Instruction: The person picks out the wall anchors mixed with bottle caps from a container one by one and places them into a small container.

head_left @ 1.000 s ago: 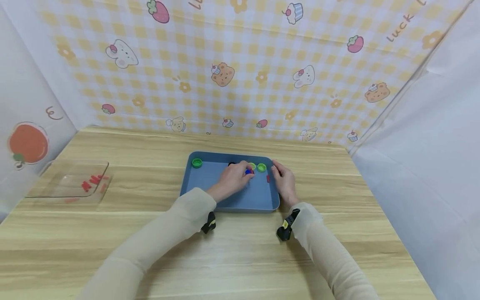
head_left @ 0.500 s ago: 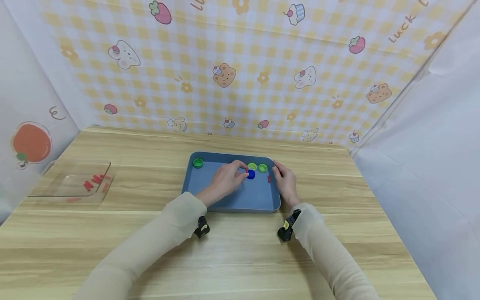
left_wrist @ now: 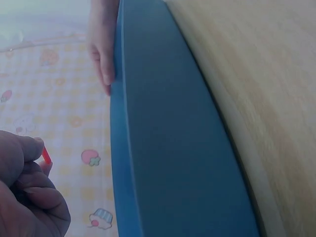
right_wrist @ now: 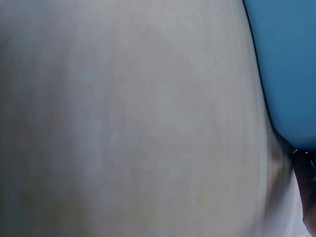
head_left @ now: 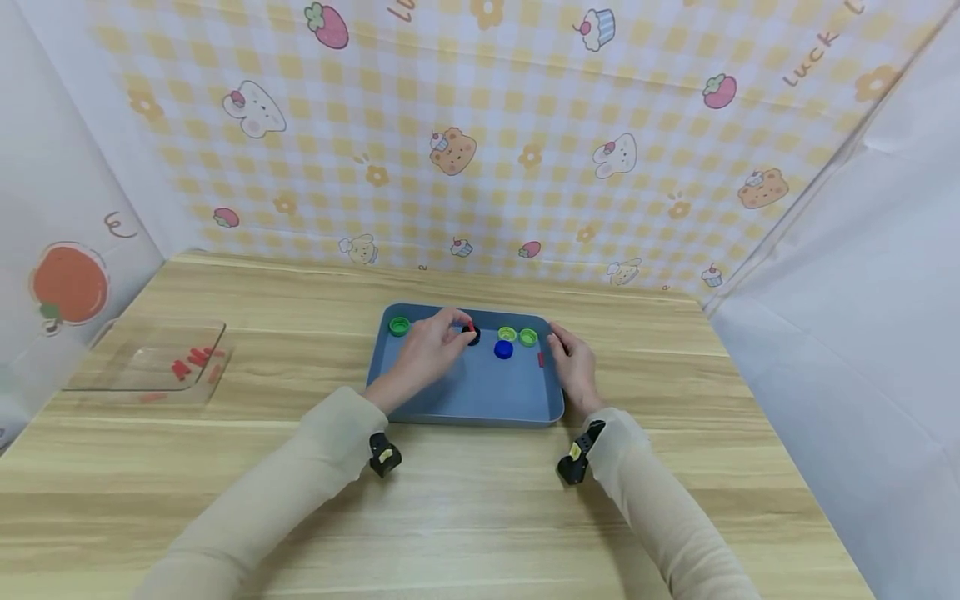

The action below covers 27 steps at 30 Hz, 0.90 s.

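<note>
In the head view my left hand (head_left: pixel 429 350) pinches a small red stick (head_left: pixel 471 327) between thumb and fingers. The stick stands over a black bottle cap (head_left: pixel 471 337) in the blue-grey tray (head_left: pixel 480 408); whether it touches the cap cannot be told. In the left wrist view the red stick (left_wrist: pixel 46 156) sticks out from the fingertips. At the tray's right wall my right hand (head_left: pixel 576 371) grips the rim near the far corner. A blue cap (head_left: pixel 504 349), two light green caps, a green cap (head_left: pixel 399 326) and another red stick (head_left: pixel 541 359) lie in the tray.
A clear plastic box (head_left: pixel 142 358) stands on the wooden table (head_left: pixel 480 508) at the left, with several red sticks (head_left: pixel 197 358) in it. A patterned cloth (head_left: pixel 487 167) hangs behind the table.
My left hand has moved left with the red stick, from beside the blue cap to over the black cap. The blue cap is now uncovered. My right hand stays at the tray's edge.
</note>
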{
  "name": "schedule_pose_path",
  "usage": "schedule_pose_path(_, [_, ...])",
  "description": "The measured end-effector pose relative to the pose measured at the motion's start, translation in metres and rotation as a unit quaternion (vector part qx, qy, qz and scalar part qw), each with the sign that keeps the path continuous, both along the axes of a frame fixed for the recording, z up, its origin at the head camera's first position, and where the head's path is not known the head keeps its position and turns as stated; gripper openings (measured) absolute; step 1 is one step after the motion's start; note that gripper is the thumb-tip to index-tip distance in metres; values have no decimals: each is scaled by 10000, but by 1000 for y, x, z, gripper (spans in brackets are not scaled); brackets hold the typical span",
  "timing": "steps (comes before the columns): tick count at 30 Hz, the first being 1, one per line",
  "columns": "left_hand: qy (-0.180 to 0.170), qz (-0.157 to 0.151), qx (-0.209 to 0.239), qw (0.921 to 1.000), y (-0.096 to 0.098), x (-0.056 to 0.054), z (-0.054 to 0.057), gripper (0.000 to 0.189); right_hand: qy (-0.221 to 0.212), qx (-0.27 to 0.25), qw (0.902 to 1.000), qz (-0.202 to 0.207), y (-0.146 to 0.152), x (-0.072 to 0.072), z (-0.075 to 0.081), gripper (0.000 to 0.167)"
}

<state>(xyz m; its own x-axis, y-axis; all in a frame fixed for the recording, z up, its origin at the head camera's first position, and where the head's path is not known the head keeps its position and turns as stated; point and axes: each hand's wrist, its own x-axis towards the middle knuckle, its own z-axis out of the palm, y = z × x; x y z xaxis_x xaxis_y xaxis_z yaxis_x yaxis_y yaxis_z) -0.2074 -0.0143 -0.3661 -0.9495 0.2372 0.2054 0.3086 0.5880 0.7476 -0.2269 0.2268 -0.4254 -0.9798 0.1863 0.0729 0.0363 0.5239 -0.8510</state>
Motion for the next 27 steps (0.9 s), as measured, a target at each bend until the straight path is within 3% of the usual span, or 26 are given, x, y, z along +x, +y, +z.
schedule_pose_path(11, [-390,284,140,9987,-20,4,6,29,91,102,9999,8,0,1,0,36])
schedule_pose_path(18, [-220,339,335,9986,-32,4,6,27,-12,54,10000,52,0,0,0,37])
schedule_pose_path(27, [-438,577,397,9966,-50,5,8,31,-82,35,9999,78,0,2,1,38])
